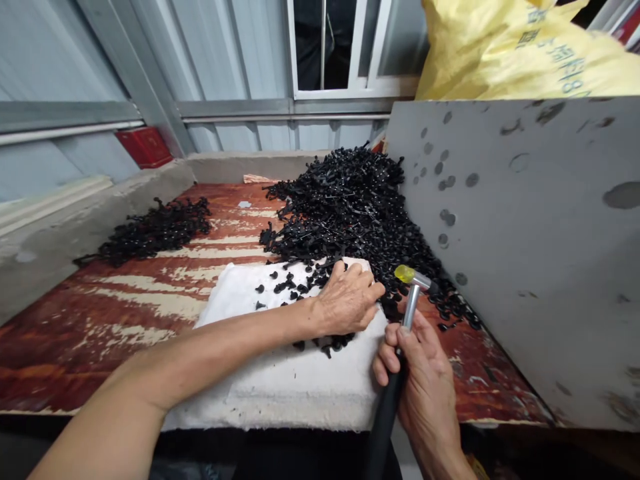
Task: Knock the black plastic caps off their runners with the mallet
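Yellow-tipped hammer [411, 293] in right hand [425, 373]

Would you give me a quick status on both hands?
Left hand on black parts, white pad. Right hand gripping hammer. Big parts pile just behind.

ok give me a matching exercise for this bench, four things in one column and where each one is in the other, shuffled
Things:
1 hammer
2 left hand
3 red box
4 yellow sack

Places:
a beyond the top edge of the grey board
b far left, at the back
c in the right hand
d on the white pad

Pairs: 1-c, 2-d, 3-b, 4-a
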Demonstrator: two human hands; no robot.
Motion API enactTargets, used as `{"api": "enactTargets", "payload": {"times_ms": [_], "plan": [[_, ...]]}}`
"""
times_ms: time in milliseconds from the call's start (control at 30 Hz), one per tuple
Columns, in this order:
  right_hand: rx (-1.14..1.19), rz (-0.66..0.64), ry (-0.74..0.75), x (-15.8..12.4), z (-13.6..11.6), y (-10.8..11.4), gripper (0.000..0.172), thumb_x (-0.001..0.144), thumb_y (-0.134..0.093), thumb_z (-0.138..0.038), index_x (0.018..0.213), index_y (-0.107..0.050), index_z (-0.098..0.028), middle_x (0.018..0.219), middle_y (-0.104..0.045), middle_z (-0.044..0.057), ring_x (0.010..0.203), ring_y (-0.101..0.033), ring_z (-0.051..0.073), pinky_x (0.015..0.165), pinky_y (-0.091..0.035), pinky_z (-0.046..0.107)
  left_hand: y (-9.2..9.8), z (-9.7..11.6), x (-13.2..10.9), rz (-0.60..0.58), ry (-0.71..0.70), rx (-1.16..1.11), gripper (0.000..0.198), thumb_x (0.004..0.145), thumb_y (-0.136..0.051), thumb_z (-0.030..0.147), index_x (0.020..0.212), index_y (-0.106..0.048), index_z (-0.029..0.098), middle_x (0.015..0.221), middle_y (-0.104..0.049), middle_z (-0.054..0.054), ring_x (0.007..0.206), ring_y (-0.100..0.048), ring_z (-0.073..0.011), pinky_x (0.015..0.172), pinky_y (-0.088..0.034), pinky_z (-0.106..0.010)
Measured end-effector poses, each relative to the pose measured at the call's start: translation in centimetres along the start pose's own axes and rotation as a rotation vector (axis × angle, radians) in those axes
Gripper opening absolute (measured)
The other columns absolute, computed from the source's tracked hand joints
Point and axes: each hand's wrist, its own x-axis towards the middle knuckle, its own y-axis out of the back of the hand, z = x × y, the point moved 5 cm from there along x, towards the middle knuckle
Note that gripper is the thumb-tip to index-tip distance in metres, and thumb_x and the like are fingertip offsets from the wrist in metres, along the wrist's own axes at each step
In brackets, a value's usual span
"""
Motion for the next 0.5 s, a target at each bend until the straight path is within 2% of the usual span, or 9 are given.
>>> {"api": "enactTargets", "payload": {"times_ms": [100,233,300,367,433,500], "plan": [[0.007,-0.008,0.005,-0.1,-0.1,0.1,0.043,0.070,-0.078,-0.033,0.105,-0.054,-0.024,0.065,-0.053,-0.009,0.041,-0.038,0.003,0.032,-0.038,0.013,-0.2,0.3,1.1,0.010,-0.035,0.008,0.026,0.085,-0.044,0.009,0.101,-0.064,0.013,0.095,-0.068,-0.012,0.101,-0.057,-0.0282,0.090,-0.036,-0.048],[-0.001,0.008,0.047,0.0,-0.4,0.4,0.042,0.069,-0.078,-0.035,0.101,-0.054,-0.023,0.063,-0.050,-0.010,0.040,-0.038,0.003,0.032,-0.038,0.013,1.4,-2.0,1.2,0.165,0.133,-0.192,0.022,0.088,-0.045,0.013,0.095,-0.066,0.017,0.098,-0.071,-0.007,0.094,-0.062,-0.0228,0.086,-0.040,-0.040],[-0.007,0.013,0.064,0.0,-0.6,0.4,0.040,0.069,-0.078,-0.035,0.096,-0.052,-0.023,0.063,-0.050,-0.011,0.039,-0.038,0.003,0.032,-0.038,0.013,2.5,-3.8,0.3,0.250,0.279,-0.412,0.018,0.088,-0.048,0.017,0.090,-0.066,0.017,0.092,-0.072,-0.005,0.084,-0.063,-0.0178,0.081,-0.043,-0.034],[-0.012,0.012,0.074,0.1,-0.6,0.5,0.038,0.068,-0.079,-0.034,0.090,-0.050,-0.023,0.063,-0.050,-0.011,0.039,-0.039,0.002,0.031,-0.037,0.013,3.1,-5.2,-1.2,0.287,0.434,-0.674,0.015,0.085,-0.051,0.019,0.082,-0.065,0.017,0.077,-0.070,-0.002,0.068,-0.061,-0.0136,0.069,-0.044,-0.027],[-0.026,0.012,0.086,0.1,-0.5,0.5,0.040,0.067,-0.081,-0.033,0.086,-0.048,-0.023,0.066,-0.053,-0.011,0.039,-0.040,0.002,0.030,-0.035,0.012,3.2,-5.6,-3.1,0.283,0.556,-0.904,0.013,0.083,-0.053,0.019,0.074,-0.062,0.016,0.066,-0.067,0.000,0.058,-0.057,-0.0109,0.061,-0.043,-0.024],[-0.046,0.011,0.102,0.2,-0.5,0.5,0.042,0.066,-0.082,-0.035,0.087,-0.048,-0.024,0.075,-0.059,-0.008,0.040,-0.043,0.002,0.029,-0.035,0.012,3.0,-4.9,-4.8,0.246,0.615,-1.093,0.013,0.080,-0.056,0.018,0.068,-0.059,0.015,0.062,-0.065,0.000,0.055,-0.056,-0.0093,0.058,-0.043,-0.022]]}}
